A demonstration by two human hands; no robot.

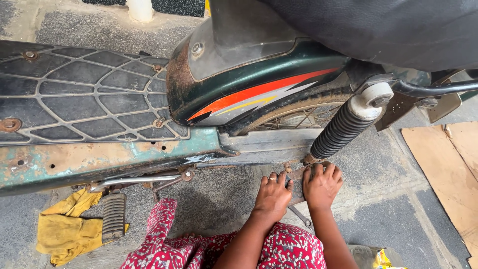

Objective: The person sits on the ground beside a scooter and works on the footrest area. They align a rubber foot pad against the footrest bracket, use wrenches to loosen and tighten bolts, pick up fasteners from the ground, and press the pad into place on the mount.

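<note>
Across the upper half of the frame, a dark green moped [249,84] with an orange and silver stripe is standing on grey paving, its ribbed footboard [84,94] stretching to the left and its black seat [388,25] filling the upper right. Right of centre, a black coiled shock absorber [343,127] is slanting down toward the hands. At lower left, a yellow rag [64,231] is lying beside a ribbed footrest [114,215].

Just below the shock absorber's lower end, a rusty flat metal part [297,182] is showing between the two hands, brown and worn, mostly hidden beneath them. The left hand [273,195] is pressing on its left edge, fingers bent loosely over it. The right hand [322,185] is covering its right side, fingers curled down on top. Whether either is truly gripping, I cannot tell.
</note>
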